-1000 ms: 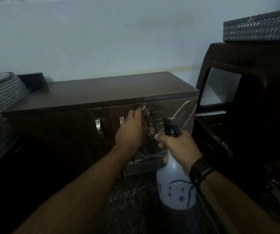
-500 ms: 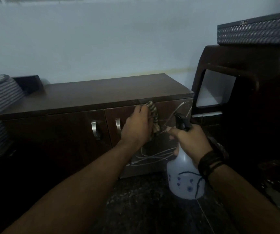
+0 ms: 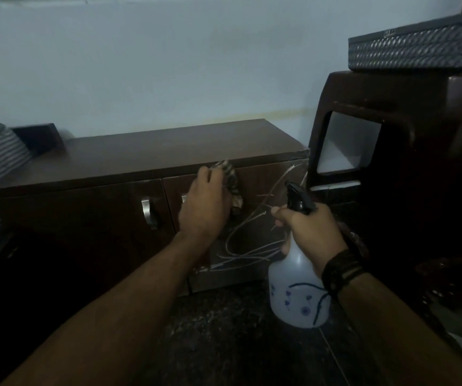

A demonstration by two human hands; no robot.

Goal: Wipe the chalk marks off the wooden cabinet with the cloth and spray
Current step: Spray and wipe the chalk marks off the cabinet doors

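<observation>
Left hand point(image 3: 206, 207) pressing cloth point(image 3: 231, 182) on cabinet point(image 3: 146, 154), dark stand point(image 3: 408, 112) beside

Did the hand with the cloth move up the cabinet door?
Yes. The left hand and cloth climbed the door, from beside the handle to the cabinet's top edge.
</observation>
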